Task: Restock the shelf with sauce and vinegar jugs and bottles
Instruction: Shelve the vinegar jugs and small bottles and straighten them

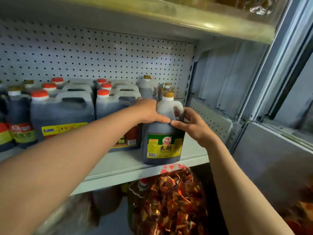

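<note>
Shelf (194,156), white metal, pegboard back panel (94,55).

At 9 o'clock on the shelf: two dark bottles (18,119) with gold caps and yellow-red labels, touching each other.

Toward 10 o'clock: large dark jugs with red caps (61,112), moulded handles on top, packed in rows front to back. A second row of the same red-capped jugs (115,106) stands just beside them; the front one is partly hidden behind the left forearm.

Left hand (149,111): fingers spread over the shoulder of the vinegar jug (162,138), thumb curled round the front, holding it.

Vinegar jug: dark liquid, gold cap, green-yellow label; stands upright at the shelf's front edge, about centre, just beside the front red-capped jug.

Behind it at 12 o'clock: gold-capped jugs (147,87) of the same kind against the pegboard.

Right hand (191,124): fingers curled round the jug's handle, thumb on its shoulder, touching the left thumb.

At 6 o'clock below the shelf: a clear bag of dried red chillies (172,200).
</note>
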Demonstrator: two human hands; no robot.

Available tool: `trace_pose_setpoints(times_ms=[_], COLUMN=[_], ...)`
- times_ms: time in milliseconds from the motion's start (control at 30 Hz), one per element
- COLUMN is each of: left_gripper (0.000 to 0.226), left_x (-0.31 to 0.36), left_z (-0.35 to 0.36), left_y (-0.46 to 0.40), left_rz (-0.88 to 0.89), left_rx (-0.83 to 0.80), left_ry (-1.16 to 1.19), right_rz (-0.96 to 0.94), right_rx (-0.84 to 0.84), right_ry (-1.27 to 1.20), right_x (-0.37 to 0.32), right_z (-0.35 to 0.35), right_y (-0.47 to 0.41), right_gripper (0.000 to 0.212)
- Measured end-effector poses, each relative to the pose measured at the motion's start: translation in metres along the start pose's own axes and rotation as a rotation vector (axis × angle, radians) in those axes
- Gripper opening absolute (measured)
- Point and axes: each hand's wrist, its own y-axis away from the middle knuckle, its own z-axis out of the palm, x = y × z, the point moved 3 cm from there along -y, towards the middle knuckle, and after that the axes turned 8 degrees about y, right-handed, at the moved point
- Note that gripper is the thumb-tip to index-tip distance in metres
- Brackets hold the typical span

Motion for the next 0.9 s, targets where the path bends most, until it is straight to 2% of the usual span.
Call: trace_pose_setpoints(times_ms=[100, 200, 400, 533, 900], left_gripper=[0.09, 0.097, 0.111, 0.111, 0.102], left_x=[-0.002, 0.003, 0.014, 0.018, 0.02], left_z=[0.0, 0.0, -0.001, -0.003, -0.004], left_y=[-0.002, -0.004, -0.004, -0.004, -0.025], left_rz=[0.016, 0.02, 0.023, 0.041, 0.073], left_rx=[0.053, 0.034, 0.007, 0.017, 0.048], left_ry=[0.005, -0.054, -0.186, -0.207, -0.297], right_rz=[-0.042, -0.062, -0.04, -0.03, -0.009], right_rx=[0.057, 0.086, 0.088, 0.063, 0.24], right_ry=[-0.01, -0.036, -0.074, -0.03, 0.104], right_x=[0.004, 0.009, 0.026, 0.059, 0.075], right_z=[0.007, 0.009, 0.016, 0.033, 0.039], right_y=[0.002, 0.005, 0.02, 0.044, 0.023], right_gripper=[0.037, 0.037, 0.061, 0.094, 0.067])
